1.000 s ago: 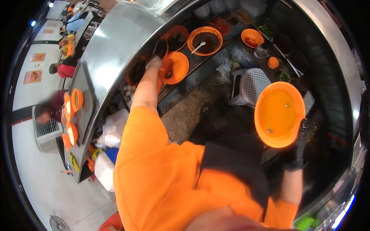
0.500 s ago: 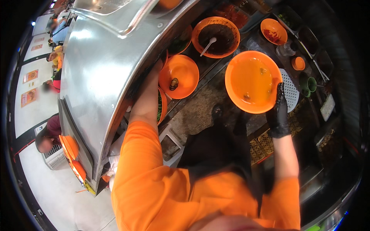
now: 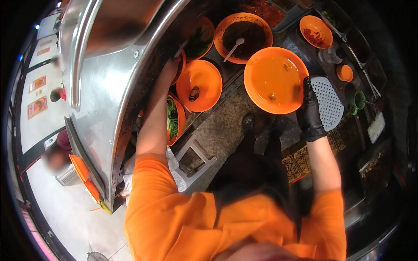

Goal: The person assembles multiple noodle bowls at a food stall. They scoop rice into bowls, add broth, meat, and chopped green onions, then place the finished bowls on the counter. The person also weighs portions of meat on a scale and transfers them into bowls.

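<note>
My right hand [image 3: 310, 112], in a black glove, grips the right rim of an orange bowl [image 3: 251, 96] holding orange-yellow liquid with a few small dark bits. My left hand [image 3: 170, 69] is bare and reaches under the metal hood's edge to an orange bowl [image 3: 181, 65] at the left. A pale stick-like end [image 3: 180, 49] shows by its fingers, which are mostly hidden. Just right of that hand stands an orange bowl [image 3: 208, 82] with one dark-and-tan piece in it. Below it, partly behind my left forearm, is an orange bowl of green vegetables [image 3: 173, 119].
A bowl of dark sauce [image 3: 244, 39] with a white spoon [image 3: 235, 48] sits ahead, and a bowl of red strips [image 3: 314, 35] at far right. Nearby are a perforated pale plate [image 3: 325, 104], a green cup [image 3: 358, 100] and a grey stool [image 3: 198, 163]. The metal hood [image 3: 98, 87] curves along my left.
The soup bowl in my right hand has shifted slightly left and away from me. My left hand has moved a little farther forward, and the green vegetables show more. The whole view has shifted.
</note>
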Available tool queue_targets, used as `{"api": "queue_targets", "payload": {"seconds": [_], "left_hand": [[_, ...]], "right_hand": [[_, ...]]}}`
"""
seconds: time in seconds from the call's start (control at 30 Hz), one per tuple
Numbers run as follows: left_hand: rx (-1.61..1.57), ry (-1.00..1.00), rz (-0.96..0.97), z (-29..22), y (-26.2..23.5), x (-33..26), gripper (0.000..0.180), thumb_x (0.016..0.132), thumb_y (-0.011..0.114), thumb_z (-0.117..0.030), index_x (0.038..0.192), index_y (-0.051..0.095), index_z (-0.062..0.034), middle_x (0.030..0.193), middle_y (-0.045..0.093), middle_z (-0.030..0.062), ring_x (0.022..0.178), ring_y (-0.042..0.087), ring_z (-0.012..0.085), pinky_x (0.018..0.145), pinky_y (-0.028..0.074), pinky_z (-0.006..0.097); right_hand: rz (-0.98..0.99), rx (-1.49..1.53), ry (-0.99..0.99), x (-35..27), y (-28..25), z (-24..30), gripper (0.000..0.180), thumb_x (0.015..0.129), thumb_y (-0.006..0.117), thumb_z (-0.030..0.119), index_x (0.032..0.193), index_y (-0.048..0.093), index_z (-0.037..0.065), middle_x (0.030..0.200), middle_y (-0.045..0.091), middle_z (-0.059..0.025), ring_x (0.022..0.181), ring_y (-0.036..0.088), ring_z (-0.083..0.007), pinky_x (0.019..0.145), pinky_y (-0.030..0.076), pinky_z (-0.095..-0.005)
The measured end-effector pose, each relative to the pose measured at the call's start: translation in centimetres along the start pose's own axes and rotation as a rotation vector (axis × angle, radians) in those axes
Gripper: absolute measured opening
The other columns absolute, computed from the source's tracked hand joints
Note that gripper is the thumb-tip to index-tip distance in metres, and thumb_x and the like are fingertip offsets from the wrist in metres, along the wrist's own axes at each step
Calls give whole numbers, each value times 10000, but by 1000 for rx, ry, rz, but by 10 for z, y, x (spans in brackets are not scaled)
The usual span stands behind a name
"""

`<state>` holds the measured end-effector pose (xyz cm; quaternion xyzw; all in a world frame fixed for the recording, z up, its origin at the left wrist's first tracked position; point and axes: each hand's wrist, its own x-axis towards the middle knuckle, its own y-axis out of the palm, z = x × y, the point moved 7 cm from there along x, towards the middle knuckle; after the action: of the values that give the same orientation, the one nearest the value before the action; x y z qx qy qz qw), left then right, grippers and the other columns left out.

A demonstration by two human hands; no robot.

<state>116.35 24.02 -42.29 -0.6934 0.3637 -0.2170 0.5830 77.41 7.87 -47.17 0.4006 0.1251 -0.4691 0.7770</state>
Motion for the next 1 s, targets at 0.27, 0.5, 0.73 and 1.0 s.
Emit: {"api": "queue_targets", "payload": {"seconds": [0.27, 0.5, 0.73, 1.0], "left_hand": [[600, -306, 306, 26, 61, 79, 277, 901, 510, -179, 1101, 672, -78, 1130, 648, 168, 1049, 627, 339, 809, 529, 471], [596, -284, 328, -19, 39, 65, 270, 904, 511, -169, 1100, 674, -81, 1106, 660, 158, 1058, 628, 323, 815, 534, 455], [512, -113, 180, 22, 28, 66, 263, 892, 518, -155, 1088, 661, -52, 1079, 654, 187, 1003, 641, 325, 805, 521, 438], [444, -205, -46, 74, -9, 22, 233, 843, 595, -213, 1028, 689, -108, 910, 687, 134, 877, 663, 303, 748, 509, 409]], "right_hand": [[-18, -25, 6, 32, -18, -28, 546, 914, 592, 430, 1302, 512, 53, 1219, 584, -61, 1094, 568, -179, 919, 478, -337], [-56, -63, 40, 41, -19, -37, 531, 918, 598, 407, 1309, 506, 59, 1221, 581, -47, 1086, 562, -145, 915, 475, -311], [34, -47, -18, 54, -8, -42, 491, 942, 574, 376, 1313, 501, 63, 1217, 568, -31, 1116, 523, -126, 972, 416, -282], [79, -131, 34, 58, 44, -32, 566, 939, 549, 444, 1363, 448, 83, 1268, 535, -40, 1155, 498, -127, 995, 387, -272]]}}
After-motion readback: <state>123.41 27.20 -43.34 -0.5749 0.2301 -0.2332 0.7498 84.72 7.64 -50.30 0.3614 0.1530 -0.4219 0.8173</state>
